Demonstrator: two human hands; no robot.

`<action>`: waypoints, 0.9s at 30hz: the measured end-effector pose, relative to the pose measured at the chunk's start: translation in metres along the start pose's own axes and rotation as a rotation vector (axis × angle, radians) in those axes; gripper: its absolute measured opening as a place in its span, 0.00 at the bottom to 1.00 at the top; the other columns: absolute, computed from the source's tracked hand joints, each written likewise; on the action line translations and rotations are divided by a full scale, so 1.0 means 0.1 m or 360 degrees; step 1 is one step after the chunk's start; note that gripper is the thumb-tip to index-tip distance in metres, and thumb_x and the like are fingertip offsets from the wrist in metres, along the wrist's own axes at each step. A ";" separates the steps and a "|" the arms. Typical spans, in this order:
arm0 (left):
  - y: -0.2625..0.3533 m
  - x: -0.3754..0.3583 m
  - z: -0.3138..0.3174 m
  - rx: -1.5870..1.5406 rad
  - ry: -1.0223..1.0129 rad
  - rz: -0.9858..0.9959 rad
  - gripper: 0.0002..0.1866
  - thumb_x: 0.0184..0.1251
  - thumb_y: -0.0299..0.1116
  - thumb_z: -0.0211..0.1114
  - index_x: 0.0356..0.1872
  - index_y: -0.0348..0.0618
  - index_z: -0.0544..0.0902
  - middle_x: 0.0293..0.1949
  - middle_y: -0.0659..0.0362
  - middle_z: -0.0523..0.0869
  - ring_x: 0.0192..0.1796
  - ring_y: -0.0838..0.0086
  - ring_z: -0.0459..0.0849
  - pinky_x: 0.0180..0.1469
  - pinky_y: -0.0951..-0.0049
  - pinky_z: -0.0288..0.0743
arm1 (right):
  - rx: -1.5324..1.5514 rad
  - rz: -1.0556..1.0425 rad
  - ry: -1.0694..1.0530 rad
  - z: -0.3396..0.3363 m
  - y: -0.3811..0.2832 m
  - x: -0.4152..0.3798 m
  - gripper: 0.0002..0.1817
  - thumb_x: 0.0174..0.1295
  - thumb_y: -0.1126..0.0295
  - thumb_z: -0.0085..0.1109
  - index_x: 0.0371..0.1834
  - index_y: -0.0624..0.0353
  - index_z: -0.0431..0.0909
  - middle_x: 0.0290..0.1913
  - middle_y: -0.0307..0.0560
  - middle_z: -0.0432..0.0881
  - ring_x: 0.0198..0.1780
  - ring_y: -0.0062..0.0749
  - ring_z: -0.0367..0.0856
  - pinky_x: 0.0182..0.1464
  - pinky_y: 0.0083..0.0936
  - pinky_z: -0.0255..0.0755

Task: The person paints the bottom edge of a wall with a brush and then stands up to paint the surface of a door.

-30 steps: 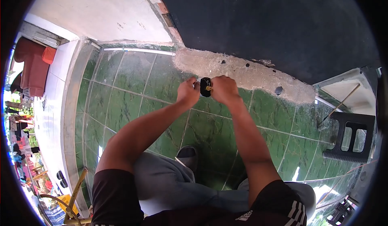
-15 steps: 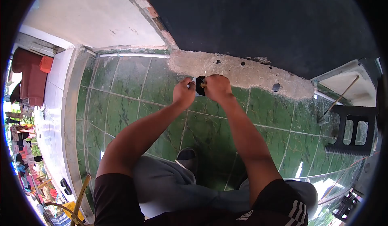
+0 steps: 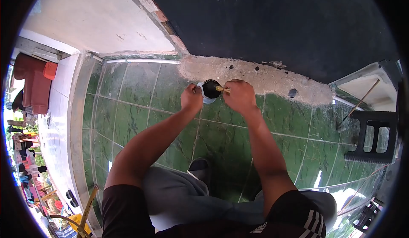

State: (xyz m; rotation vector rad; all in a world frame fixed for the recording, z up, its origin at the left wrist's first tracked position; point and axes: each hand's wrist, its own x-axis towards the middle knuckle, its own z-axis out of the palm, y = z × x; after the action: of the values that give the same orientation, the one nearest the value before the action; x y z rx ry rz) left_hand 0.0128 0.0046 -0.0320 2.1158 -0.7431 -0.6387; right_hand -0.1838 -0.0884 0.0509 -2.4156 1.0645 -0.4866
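Over glossy, veined green tiles (image 3: 221, 140), the left hand (image 3: 191, 97) — fingers curled — grips a round, pale cup (image 3: 208, 100), black inside; the right hand (image 3: 240, 95), fingers drawn together, pinches a small yellowish brush (image 3: 221, 89) at the cup's mouth.

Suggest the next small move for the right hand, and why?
I'd probably wipe the brush on the cup rim before moving it away. The right hand grips the brush with its working end at the cup's black-filled mouth, and the left hand holds the cup's side, so wiping there should limit drips onto the green tiles.
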 end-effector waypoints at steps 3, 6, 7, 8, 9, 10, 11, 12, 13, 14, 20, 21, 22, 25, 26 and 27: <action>-0.02 0.01 0.04 -0.0111 -0.0022 -0.0034 0.13 0.67 0.38 0.60 0.34 0.37 0.82 0.31 0.45 0.86 0.37 0.50 0.87 0.41 0.56 0.77 | -0.0063 -0.0040 -0.0079 0.10 0.12 0.00 0.05 0.53 0.68 0.62 0.30 0.53 0.85 0.35 0.47 0.85 0.38 0.48 0.86 0.43 0.41 0.81; -0.02 0.05 0.01 -0.0200 -0.0054 -0.0050 0.12 0.69 0.36 0.60 0.36 0.35 0.81 0.33 0.49 0.86 0.37 0.59 0.87 0.41 0.62 0.79 | 0.0092 -0.0038 0.0040 0.08 0.12 -0.06 0.05 0.54 0.67 0.63 0.32 0.53 0.84 0.36 0.46 0.85 0.39 0.47 0.86 0.44 0.42 0.81; 0.00 0.03 -0.02 -0.0243 -0.0098 -0.0091 0.11 0.71 0.34 0.59 0.38 0.34 0.80 0.35 0.51 0.85 0.38 0.65 0.86 0.41 0.67 0.82 | 0.0117 -0.0023 0.0034 0.10 0.12 -0.07 0.05 0.54 0.67 0.63 0.32 0.52 0.84 0.36 0.46 0.85 0.39 0.47 0.86 0.44 0.41 0.81; 0.03 0.00 -0.04 -0.0286 -0.0141 -0.0135 0.09 0.72 0.32 0.59 0.40 0.33 0.80 0.37 0.54 0.84 0.39 0.71 0.86 0.41 0.72 0.84 | 0.0142 -0.0007 0.0026 0.13 0.13 -0.08 0.05 0.54 0.67 0.63 0.32 0.52 0.84 0.36 0.46 0.85 0.39 0.47 0.86 0.44 0.41 0.81; 0.06 -0.02 -0.06 -0.0250 -0.0123 -0.0172 0.09 0.73 0.31 0.58 0.40 0.33 0.80 0.38 0.54 0.84 0.40 0.71 0.86 0.42 0.72 0.84 | 0.0162 0.0001 0.0023 0.16 0.16 -0.07 0.05 0.54 0.67 0.63 0.33 0.52 0.84 0.36 0.46 0.85 0.39 0.47 0.86 0.44 0.41 0.81; 0.09 -0.03 -0.07 -0.0216 -0.0104 -0.0206 0.10 0.73 0.31 0.58 0.40 0.32 0.80 0.40 0.53 0.84 0.40 0.70 0.86 0.42 0.71 0.85 | 0.0180 -0.0009 0.0042 0.19 0.20 -0.09 0.05 0.54 0.67 0.63 0.33 0.52 0.84 0.35 0.46 0.85 0.39 0.47 0.86 0.43 0.41 0.81; 0.13 -0.04 -0.08 -0.0178 -0.0085 -0.0238 0.10 0.73 0.30 0.58 0.41 0.32 0.79 0.41 0.53 0.84 0.41 0.70 0.86 0.43 0.71 0.85 | 0.0202 -0.0018 0.0063 0.23 0.22 -0.13 0.05 0.53 0.67 0.64 0.33 0.52 0.84 0.35 0.46 0.85 0.39 0.47 0.86 0.43 0.41 0.81; 0.10 -0.02 -0.06 -0.0269 -0.0054 -0.0232 0.10 0.71 0.32 0.59 0.40 0.32 0.80 0.38 0.51 0.85 0.39 0.67 0.87 0.41 0.69 0.83 | 0.0224 -0.0027 0.0088 0.24 0.23 -0.13 0.05 0.53 0.67 0.64 0.33 0.52 0.84 0.35 0.46 0.85 0.38 0.47 0.86 0.42 0.40 0.81; 0.06 -0.01 -0.04 -0.0358 -0.0026 -0.0232 0.11 0.69 0.33 0.60 0.38 0.31 0.80 0.36 0.50 0.86 0.37 0.65 0.87 0.39 0.66 0.81 | 0.0257 -0.0033 0.0114 0.25 0.24 -0.14 0.05 0.53 0.67 0.64 0.33 0.53 0.84 0.35 0.46 0.85 0.38 0.48 0.86 0.42 0.41 0.81; 0.01 -0.03 -0.02 -0.0445 -0.0003 -0.0237 0.12 0.68 0.34 0.61 0.37 0.31 0.80 0.33 0.48 0.86 0.35 0.63 0.88 0.37 0.64 0.80 | 0.0289 -0.0032 0.0136 0.27 0.25 -0.16 0.06 0.53 0.67 0.65 0.33 0.53 0.83 0.35 0.46 0.86 0.37 0.48 0.86 0.42 0.41 0.81; 0.13 -0.11 -0.10 -0.0538 -0.0224 -0.0425 0.10 0.71 0.29 0.57 0.43 0.31 0.78 0.46 0.48 0.83 0.48 0.63 0.85 0.44 0.69 0.86 | 0.1006 0.0285 0.0119 0.36 0.48 -0.28 0.07 0.57 0.67 0.66 0.36 0.57 0.84 0.30 0.43 0.85 0.31 0.33 0.84 0.36 0.30 0.78; 0.11 -0.12 -0.11 -0.0604 -0.0229 -0.0434 0.11 0.72 0.31 0.56 0.45 0.32 0.78 0.47 0.48 0.83 0.48 0.63 0.85 0.45 0.68 0.86 | 0.1289 0.0417 0.0117 0.36 0.52 -0.32 0.07 0.58 0.68 0.66 0.37 0.58 0.84 0.29 0.41 0.85 0.30 0.28 0.83 0.34 0.27 0.76; 0.09 -0.13 -0.11 -0.0673 -0.0235 -0.0442 0.12 0.73 0.32 0.56 0.47 0.32 0.77 0.48 0.48 0.82 0.49 0.62 0.85 0.45 0.67 0.86 | 0.1516 0.0495 0.0188 0.37 0.59 -0.35 0.07 0.59 0.68 0.66 0.36 0.58 0.84 0.28 0.40 0.84 0.29 0.25 0.81 0.33 0.24 0.74; 0.10 -0.13 -0.12 -0.0769 -0.0239 -0.0564 0.17 0.76 0.39 0.53 0.53 0.34 0.76 0.50 0.49 0.82 0.49 0.61 0.84 0.46 0.64 0.86 | 0.2136 0.0745 0.0476 0.41 0.92 -0.40 0.07 0.61 0.68 0.65 0.37 0.59 0.84 0.28 0.39 0.81 0.27 0.20 0.75 0.29 0.19 0.68; 0.10 -0.12 -0.14 -0.0774 -0.0238 -0.0621 0.19 0.78 0.41 0.52 0.55 0.35 0.76 0.50 0.50 0.81 0.49 0.61 0.84 0.46 0.63 0.86 | 0.2308 0.0852 0.0612 0.43 1.05 -0.42 0.07 0.61 0.69 0.64 0.38 0.59 0.84 0.28 0.39 0.81 0.25 0.20 0.73 0.28 0.19 0.66; 0.08 -0.11 -0.15 -0.0753 -0.0244 -0.0629 0.21 0.78 0.44 0.51 0.57 0.36 0.75 0.49 0.50 0.82 0.49 0.60 0.84 0.46 0.62 0.85 | 0.2482 0.0958 0.0754 0.42 1.16 -0.45 0.07 0.61 0.69 0.64 0.39 0.59 0.83 0.28 0.40 0.81 0.24 0.20 0.72 0.27 0.19 0.65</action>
State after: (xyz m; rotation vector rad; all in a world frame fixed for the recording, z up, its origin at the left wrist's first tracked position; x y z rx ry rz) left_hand 0.0127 0.0157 -0.0147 1.7884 -0.2114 -1.0813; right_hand -0.2613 -0.1127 -0.0525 -0.6022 0.9035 -1.1110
